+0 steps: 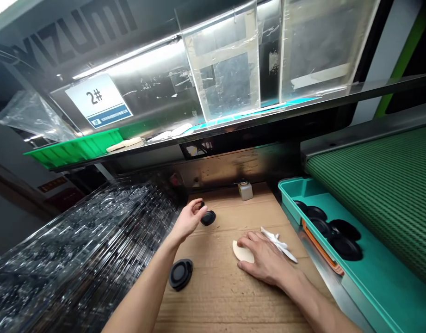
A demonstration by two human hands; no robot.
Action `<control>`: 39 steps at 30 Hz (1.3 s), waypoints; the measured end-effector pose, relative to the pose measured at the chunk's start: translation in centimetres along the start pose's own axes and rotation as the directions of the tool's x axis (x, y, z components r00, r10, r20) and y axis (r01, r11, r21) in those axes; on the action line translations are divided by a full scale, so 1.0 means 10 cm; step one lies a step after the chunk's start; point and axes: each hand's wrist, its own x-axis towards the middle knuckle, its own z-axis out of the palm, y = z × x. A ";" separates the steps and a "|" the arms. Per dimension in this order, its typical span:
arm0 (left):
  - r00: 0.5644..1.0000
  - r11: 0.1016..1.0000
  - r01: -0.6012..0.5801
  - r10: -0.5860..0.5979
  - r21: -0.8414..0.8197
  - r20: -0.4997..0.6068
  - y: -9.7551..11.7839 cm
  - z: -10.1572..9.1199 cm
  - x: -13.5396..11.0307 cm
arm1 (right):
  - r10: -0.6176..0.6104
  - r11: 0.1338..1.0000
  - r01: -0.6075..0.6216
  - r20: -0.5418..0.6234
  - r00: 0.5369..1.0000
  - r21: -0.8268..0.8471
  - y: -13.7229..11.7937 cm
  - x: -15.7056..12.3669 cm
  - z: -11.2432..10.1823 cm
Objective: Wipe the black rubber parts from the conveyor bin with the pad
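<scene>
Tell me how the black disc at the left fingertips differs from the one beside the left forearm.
The far disc is touched by the left hand; the near disc lies untouched. The far disc looks smaller in frame, the near disc larger. Both are black, round, on the cardboard.

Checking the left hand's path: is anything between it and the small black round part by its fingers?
Nothing visible. The left hand is right at the small black round part on the brown cardboard sheet; no object lies between them.
</scene>
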 end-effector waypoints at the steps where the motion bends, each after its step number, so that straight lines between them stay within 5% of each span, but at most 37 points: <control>1: 0.995 0.956 0.023 0.006 -0.292 0.100 0.04 -0.04 -0.15 | -0.008 1.000 0.008 -0.002 1.000 0.002 0.00 0.00 0.00; 3: 0.963 0.709 0.154 0.050 -0.689 0.267 0.09 -0.07 -0.45 | -0.024 1.000 0.024 0.001 1.000 0.000 0.01 0.00 0.02; 5: 0.937 0.494 0.270 0.063 -0.826 0.344 0.11 -0.05 -0.71 | -0.033 0.999 0.033 0.008 0.999 -0.003 0.03 0.01 0.04; 9: 0.907 0.329 0.370 0.073 -0.869 0.414 0.10 0.06 -0.97 | -0.040 0.999 0.040 0.030 0.999 -0.015 0.06 0.02 0.08; 19: 0.907 0.321 0.352 0.113 -0.879 0.405 0.11 0.11 -1.00 | -0.059 0.997 0.062 0.055 0.997 -0.055 0.09 0.02 0.10; 24: 0.930 0.511 0.266 0.086 -0.817 0.357 0.05 0.13 -0.95 | -0.051 0.997 0.053 0.044 0.998 -0.051 0.07 0.01 0.10; 26: 0.978 0.728 0.111 0.042 -0.677 0.205 -0.02 0.12 -0.79 | -0.051 0.998 0.053 0.033 0.998 -0.045 0.06 0.01 0.10; 29: 0.992 0.995 -0.043 0.032 -0.092 -0.121 -0.15 0.10 -0.36 | -0.067 0.997 0.068 0.019 0.998 -0.022 0.04 0.02 0.09; 31: 0.977 0.951 -0.005 0.071 0.310 -0.202 -0.21 0.09 -0.08 | -0.062 0.998 0.062 0.001 0.998 -0.008 0.03 0.04 0.07; 33: 0.985 0.831 0.026 0.073 0.556 -0.156 -0.22 0.11 0.12 | -0.041 0.999 0.041 -0.028 0.999 -0.004 0.01 0.04 0.05; 37: 1.000 0.663 -0.003 0.025 0.749 -0.018 -0.19 0.17 0.31 | -0.038 0.999 0.036 -0.047 0.998 -0.031 -0.09 0.00 0.00; 39: 0.999 0.636 0.025 0.019 0.772 -0.048 -0.27 0.17 0.48 | -0.063 0.995 0.061 -0.021 0.998 -0.077 -0.05 0.05 0.01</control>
